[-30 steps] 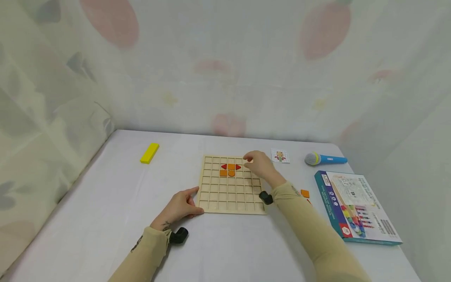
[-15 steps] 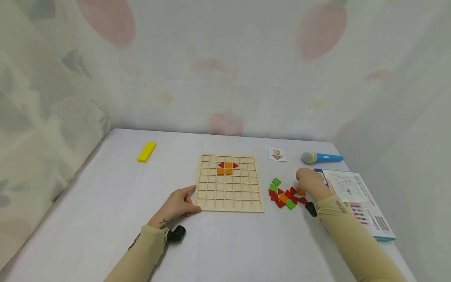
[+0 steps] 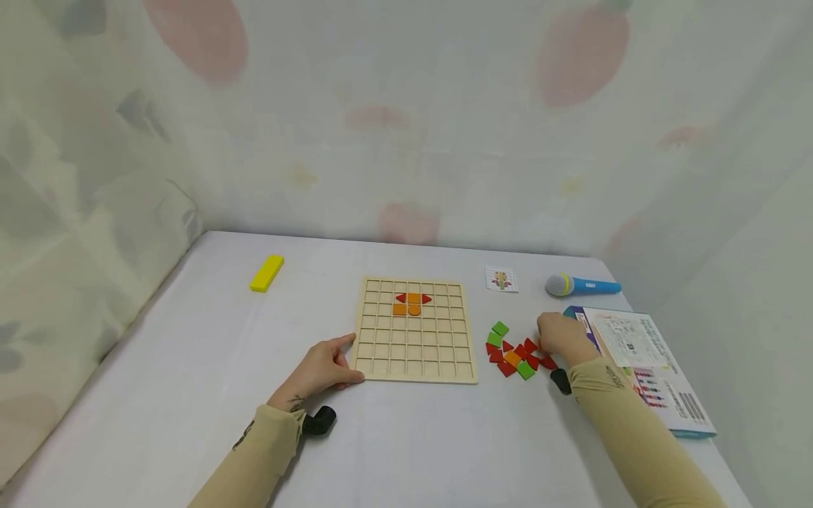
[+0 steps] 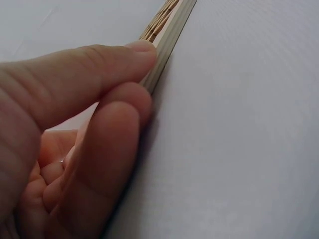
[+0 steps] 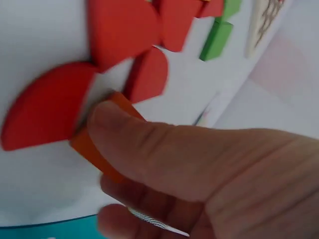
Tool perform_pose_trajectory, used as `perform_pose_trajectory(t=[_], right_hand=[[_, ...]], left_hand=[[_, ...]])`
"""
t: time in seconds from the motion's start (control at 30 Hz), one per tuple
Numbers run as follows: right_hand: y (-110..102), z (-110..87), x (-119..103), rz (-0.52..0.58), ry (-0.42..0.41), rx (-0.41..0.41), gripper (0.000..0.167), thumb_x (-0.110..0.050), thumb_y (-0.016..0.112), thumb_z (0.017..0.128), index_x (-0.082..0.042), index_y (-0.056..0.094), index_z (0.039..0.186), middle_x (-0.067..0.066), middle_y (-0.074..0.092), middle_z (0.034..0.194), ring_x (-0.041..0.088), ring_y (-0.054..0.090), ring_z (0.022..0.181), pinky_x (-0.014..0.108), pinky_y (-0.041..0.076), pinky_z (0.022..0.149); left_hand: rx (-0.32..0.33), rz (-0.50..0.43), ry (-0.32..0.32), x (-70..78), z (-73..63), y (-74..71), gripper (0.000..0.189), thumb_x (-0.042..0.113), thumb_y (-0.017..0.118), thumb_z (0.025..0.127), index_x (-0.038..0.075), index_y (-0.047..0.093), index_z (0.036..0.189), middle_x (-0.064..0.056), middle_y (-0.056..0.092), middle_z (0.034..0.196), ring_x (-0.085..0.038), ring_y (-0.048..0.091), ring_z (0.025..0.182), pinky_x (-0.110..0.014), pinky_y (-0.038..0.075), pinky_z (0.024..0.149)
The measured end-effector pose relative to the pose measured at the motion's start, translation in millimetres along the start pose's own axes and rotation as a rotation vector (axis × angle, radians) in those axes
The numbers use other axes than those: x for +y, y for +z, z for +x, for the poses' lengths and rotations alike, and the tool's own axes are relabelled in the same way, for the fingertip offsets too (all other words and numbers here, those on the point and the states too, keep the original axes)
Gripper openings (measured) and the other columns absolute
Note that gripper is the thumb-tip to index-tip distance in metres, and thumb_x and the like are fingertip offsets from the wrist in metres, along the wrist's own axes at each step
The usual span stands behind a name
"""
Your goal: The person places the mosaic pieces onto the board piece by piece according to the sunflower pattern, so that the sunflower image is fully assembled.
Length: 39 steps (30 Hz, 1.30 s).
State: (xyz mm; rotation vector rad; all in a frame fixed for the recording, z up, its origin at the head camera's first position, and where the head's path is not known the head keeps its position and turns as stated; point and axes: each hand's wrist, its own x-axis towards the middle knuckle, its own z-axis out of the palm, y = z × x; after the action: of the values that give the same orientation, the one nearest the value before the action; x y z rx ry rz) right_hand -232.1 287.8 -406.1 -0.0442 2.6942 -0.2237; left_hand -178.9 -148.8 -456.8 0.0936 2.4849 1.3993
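By the near-left corner of the wooden grid board (image 3: 415, 338), I confirm the left hand (image 3: 320, 365) holding its edge. Right of the board, beside loose red, orange and green tiles (image 3: 512, 358), I record the right hand (image 3: 562, 336) pinching an orange tile (image 5: 89, 149).

- I count one pale wooden grid board (image 3: 422, 339)
- On it: two orange squares (image 3: 414, 298), two red triangles (image 3: 401, 298), one orange disc (image 3: 414, 310)
- Right of it: three flat green tiles (image 3: 500, 329), one blue-handled microphone (image 3: 591, 286), one printed box (image 3: 660, 384)
- Left of it: one yellow oblong block (image 3: 267, 274)
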Motion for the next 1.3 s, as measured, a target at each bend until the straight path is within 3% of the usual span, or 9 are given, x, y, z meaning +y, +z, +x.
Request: perform_pose_trajectory(t=[0.17, 0.33, 0.43, 0.6, 0.83, 1.3], right_hand=[[-14.6, 1.0, -10.2, 0.031, -0.066, 0.024, 0.017, -0.003, 0.070, 0.074, -0.001, 0.062, 0.089, 0.008, 0.059, 0.082, 0.023, 0.051, 0.073, 0.033, 0.045, 0.066], [-32.3, 8.3, -46.6, 0.073, -0.160, 0.152, 0.008, -0.006, 0.066, 0.079, -0.005, 0.062, 0.086, 0.008, 0.060, 0.083, 0.022, 0.051, 0.073, 0.032, 0.043, 0.062], [-31.2, 17.8, -75.0, 0.117, -0.246, 0.218, 0.005, -0.007, 0.064, 0.083, -0.006, 0.062, 0.087, 0.007, 0.062, 0.087, 0.021, 0.052, 0.076, 0.032, 0.044, 0.064], [-14.8, 37.8, -117.3, 0.246, -0.354, 0.239, 0.004, -0.007, 0.062, 0.086, -0.008, 0.065, 0.089, 0.006, 0.064, 0.092, 0.020, 0.056, 0.084, 0.035, 0.046, 0.072], [6.9, 56.7, -149.4, 0.277, -0.359, 0.253, 0.007, -0.008, 0.063, 0.087, -0.010, 0.068, 0.092, 0.005, 0.066, 0.098, 0.021, 0.059, 0.092, 0.039, 0.047, 0.081], [18.2, 66.1, -157.9, 0.208, -0.343, 0.300, 0.008, -0.014, 0.062, 0.088, -0.013, 0.070, 0.090, 0.005, 0.065, 0.099, 0.020, 0.059, 0.090, 0.039, 0.048, 0.080]], left_hand=[[0.002, 0.008, -0.008, -0.4, 0.8, 0.5, 0.090, 0.018, 0.085, 0.063, 0.009, 0.040, 0.141, -0.005, 0.054, 0.060, -0.014, 0.049, 0.047, -0.024, 0.039, 0.046], [0.011, 0.014, -0.009, -1.9, 1.0, 1.2, 0.090, 0.019, 0.085, 0.063, 0.009, 0.040, 0.141, -0.005, 0.054, 0.061, -0.014, 0.050, 0.047, -0.024, 0.039, 0.046], [0.010, 0.006, 0.000, -2.5, 0.9, 1.8, 0.090, 0.018, 0.085, 0.064, 0.008, 0.040, 0.141, -0.005, 0.054, 0.062, -0.014, 0.050, 0.047, -0.024, 0.040, 0.046], [0.004, -0.009, 0.001, -2.3, 1.0, 2.7, 0.090, 0.017, 0.085, 0.063, 0.008, 0.039, 0.141, -0.006, 0.054, 0.062, -0.014, 0.050, 0.047, -0.024, 0.041, 0.047], [-0.002, -0.002, -0.004, -1.8, -0.4, 3.5, 0.091, 0.019, 0.085, 0.063, 0.008, 0.039, 0.141, -0.005, 0.054, 0.061, -0.014, 0.049, 0.047, -0.023, 0.039, 0.046], [-0.014, -0.010, 0.029, -2.4, -1.1, 3.1, 0.090, 0.017, 0.084, 0.064, 0.007, 0.038, 0.141, -0.006, 0.055, 0.061, -0.014, 0.050, 0.047, -0.025, 0.042, 0.047]])
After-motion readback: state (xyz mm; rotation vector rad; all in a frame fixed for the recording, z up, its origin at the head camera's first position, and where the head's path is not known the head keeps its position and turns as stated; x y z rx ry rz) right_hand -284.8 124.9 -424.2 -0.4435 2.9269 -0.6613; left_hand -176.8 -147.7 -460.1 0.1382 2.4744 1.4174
